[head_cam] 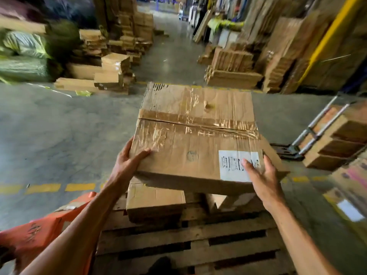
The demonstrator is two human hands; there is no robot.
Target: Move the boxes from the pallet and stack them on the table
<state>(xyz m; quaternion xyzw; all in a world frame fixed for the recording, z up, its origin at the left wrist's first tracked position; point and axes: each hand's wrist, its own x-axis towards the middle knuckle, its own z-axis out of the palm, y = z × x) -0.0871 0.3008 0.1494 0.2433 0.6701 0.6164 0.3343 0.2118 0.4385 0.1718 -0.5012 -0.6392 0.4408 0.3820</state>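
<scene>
A large taped cardboard box (196, 132) with a white label at its near right corner is held above a wooden pallet (188, 239). My left hand (129, 159) grips its near left corner, thumb on top. My right hand (262, 175) grips the near right corner, thumb on the label. Beneath the big box, two smaller cardboard boxes rest on the pallet: one at the left (155, 203) and one at the right (234, 201), partly hidden. No table is in view.
An orange object (39, 231) sits at the lower left beside the pallet. A hand truck (309, 133) and stacked boxes (337, 141) stand to the right. Flattened cardboard piles line the aisle (172, 54) ahead. A dashed yellow line (43, 188) crosses the concrete floor.
</scene>
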